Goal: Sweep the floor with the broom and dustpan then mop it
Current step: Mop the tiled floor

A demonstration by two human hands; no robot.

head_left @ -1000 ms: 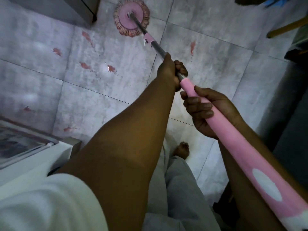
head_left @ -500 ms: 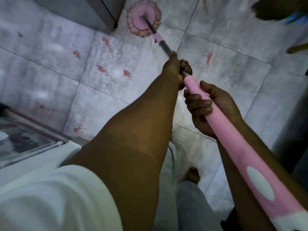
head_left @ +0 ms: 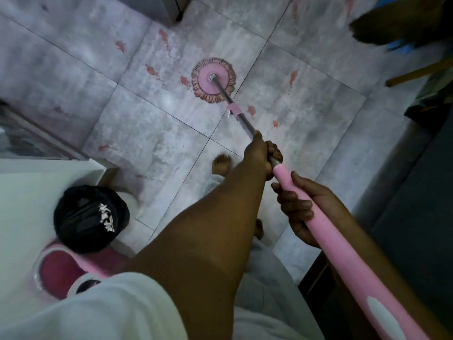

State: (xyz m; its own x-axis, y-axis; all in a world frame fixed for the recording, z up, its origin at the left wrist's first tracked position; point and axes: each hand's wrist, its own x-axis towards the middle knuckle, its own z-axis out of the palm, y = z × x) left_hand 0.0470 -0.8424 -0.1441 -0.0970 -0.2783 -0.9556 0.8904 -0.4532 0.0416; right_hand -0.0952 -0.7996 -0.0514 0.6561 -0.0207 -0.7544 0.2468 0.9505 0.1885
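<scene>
— Two hands, both busy?
— Both; the left hand [head_left: 259,155] is curled round the metal shaft [head_left: 246,124] just above the pink grip [head_left: 323,229]; the right hand [head_left: 301,209] wraps the pink grip itself, just behind the left.
— And the mop head [head_left: 213,81]?
— Flat on the tiled floor [head_left: 152,148], out toward the floor's far edge, just left of a grout line; the shaft slants back from its centre to the hands.
— Anything around it?
— Reddish stains [head_left: 251,110] lie scattered on the tiles; one sits just beside its left rim, others near the shaft.
— What else is on the floor?
— One bare foot [head_left: 221,163] stands under the left forearm; at the floor's left edge a bin with a black liner [head_left: 90,217] holds pale scraps; a pink bucket [head_left: 56,271] sits just beside it, nearer the camera; dark broom bristles [head_left: 392,23] show in the far right corner, well apart from the mop head.
</scene>
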